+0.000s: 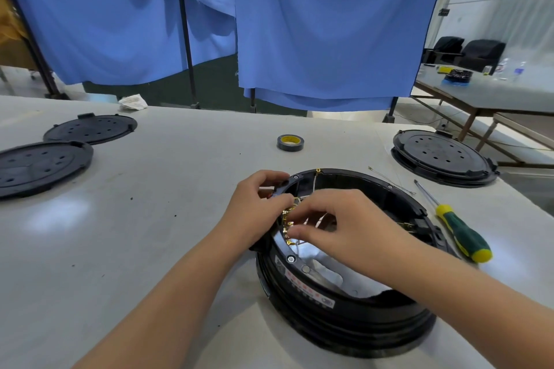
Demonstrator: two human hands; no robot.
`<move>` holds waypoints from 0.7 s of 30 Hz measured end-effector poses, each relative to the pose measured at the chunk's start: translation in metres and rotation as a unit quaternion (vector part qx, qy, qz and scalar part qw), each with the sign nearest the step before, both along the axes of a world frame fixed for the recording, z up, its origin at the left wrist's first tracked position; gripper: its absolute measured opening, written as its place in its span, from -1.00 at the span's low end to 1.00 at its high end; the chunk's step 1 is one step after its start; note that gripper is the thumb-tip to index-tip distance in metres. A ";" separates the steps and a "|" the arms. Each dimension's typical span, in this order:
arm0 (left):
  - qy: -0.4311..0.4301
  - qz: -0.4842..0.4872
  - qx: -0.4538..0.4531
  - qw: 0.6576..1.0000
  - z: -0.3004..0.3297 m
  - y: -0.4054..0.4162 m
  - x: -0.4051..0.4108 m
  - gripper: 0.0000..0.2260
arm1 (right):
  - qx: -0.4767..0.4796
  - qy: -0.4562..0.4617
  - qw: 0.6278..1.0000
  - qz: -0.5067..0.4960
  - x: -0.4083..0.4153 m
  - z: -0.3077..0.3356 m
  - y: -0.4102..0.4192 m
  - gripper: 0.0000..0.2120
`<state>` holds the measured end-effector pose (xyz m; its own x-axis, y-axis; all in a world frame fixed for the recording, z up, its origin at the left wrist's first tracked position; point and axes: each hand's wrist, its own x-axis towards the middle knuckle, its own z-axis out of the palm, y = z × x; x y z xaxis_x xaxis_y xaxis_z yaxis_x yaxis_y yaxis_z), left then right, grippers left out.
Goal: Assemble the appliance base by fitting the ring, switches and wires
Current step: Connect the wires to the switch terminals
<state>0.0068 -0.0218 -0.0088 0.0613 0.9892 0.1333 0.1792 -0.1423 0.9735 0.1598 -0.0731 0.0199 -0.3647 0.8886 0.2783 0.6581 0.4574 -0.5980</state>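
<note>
The left hand (257, 207) is curled over the far-left rim of the appliance base (344, 302), its grip closed, thumb and fingers pinching a small dark part at the rim beside a row of brass terminals (287, 226); what exactly it holds is too small to tell. The right hand (344, 228) reaches in from the right above the open centre of the base, fingers bent down and nearly closed around thin pale wires (311, 186) next to the same terminals; whether they are actually pinched cannot be told. The base lies flat on the worktop (150, 219), open side up, its round ring wall black with a printed label on the near-left inner face; being circular, it shows no clear long axis, and a white lining shows inside. Its near edge sits close to the near edge of the worktop. To the right, just beside the base, a screwdriver (458, 231) with green-and-yellow handle lies with its long axis running from near-right to far-left, tip pointing away. A loose thin wire (389, 181) lies beyond the base. Far right, a black disc assembly (443, 157) sits at the worktop's right edge. A roll of tape (290, 142) lies flat beyond the hands, well apart. Two black cover plates (45, 165) lie far left, with open bare surface between them and the base. Blue curtains (299, 24) hang behind the far edge.
</note>
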 end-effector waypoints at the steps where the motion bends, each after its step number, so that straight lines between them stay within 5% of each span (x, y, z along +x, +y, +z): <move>1: 0.002 0.000 -0.006 1.000 0.001 0.000 -0.001 -0.72 | 0.012 0.002 1.000 -0.005 0.004 0.004 0.000 -0.93; 10: -0.021 0.020 -0.010 1.000 0.001 0.003 -0.007 -0.68 | 0.030 0.078 0.975 -0.207 0.102 0.024 0.034 -0.92; 21: -0.034 0.043 -0.031 0.998 0.000 0.003 -0.010 -0.72 | -0.040 -0.267 0.897 -0.349 0.150 -0.028 0.105 -0.80</move>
<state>-0.0027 -0.0184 -0.0084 -0.0311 0.9968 0.0733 0.1220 -0.0690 0.9901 0.3101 0.0321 -0.0076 0.2270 0.9616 0.1543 0.9699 -0.2088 -0.1255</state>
